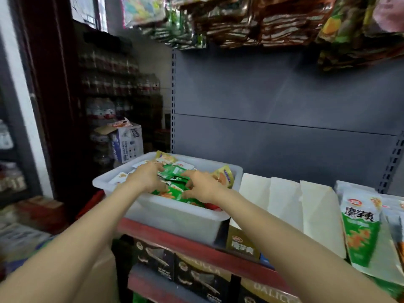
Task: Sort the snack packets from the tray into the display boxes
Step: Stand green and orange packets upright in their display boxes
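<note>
A white plastic tray (175,217) stands on the shelf's left end, filled with several green, white and yellow snack packets. Both hands reach into it. My left hand (146,176) lies over the pile with curled fingers on a green packet (175,171). My right hand (203,186) has its fingers curled round the green packets (172,193) near the middle of the tray. A yellow packet (224,176) leans at the tray's far right corner. To the right stand white display boxes (282,200), and one holds an upright green and white packet (360,228).
The shelf has a red front edge (196,246) and a grey back panel (284,106). Hanging snack bags (251,20) crowd the top. Dark boxes (185,272) fill the shelf below. A cardboard carton (127,142) and stacked bottles stand on the floor at left.
</note>
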`<state>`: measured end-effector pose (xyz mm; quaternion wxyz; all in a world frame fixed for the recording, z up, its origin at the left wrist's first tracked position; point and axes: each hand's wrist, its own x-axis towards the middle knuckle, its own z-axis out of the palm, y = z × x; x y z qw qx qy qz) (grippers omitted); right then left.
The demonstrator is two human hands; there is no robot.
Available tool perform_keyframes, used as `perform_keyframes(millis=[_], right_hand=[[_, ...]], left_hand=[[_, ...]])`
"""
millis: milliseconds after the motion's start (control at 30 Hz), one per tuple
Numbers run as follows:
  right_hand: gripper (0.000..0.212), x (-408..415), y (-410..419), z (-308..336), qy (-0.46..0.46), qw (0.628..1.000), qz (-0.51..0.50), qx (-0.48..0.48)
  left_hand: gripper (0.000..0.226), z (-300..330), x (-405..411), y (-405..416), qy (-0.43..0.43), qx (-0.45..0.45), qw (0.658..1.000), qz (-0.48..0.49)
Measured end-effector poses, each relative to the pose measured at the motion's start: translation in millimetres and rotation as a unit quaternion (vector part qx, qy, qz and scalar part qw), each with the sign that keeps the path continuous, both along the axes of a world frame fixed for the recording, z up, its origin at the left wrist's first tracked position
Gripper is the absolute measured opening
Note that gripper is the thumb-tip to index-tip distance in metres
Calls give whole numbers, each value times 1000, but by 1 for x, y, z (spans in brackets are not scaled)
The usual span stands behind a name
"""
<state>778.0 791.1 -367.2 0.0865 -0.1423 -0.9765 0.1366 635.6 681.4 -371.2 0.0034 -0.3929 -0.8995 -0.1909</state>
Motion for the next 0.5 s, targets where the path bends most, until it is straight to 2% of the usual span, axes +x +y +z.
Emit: perform_keyframes(millis=[100,167,233,300,367,500], right_hand=[[57,-17,-6,-1,-31,999,-18,-31],[45,-28,-8,-5,-38,998,-38,-26],[42,-32,-7,-8,-32,997,-52,-48],[34,-32,-4,-8,-6,994,-66,-88],[17,-30,0,-5,33,988,-82,-124],[16,-24,4,-2,90,986,-119,-73]], left_hand=[[78,1,-12,-3,-20,-78,997,6],[82,1,-15,-1,-21,-83,996,4],[84,0,-16,0,-5,-76,997,6],[84,-1,-17,-1,4,-57,998,7],[86,-3,-16,-4,0,-25,1000,19],[97,-4,-7,-7,-53,87,994,44]])
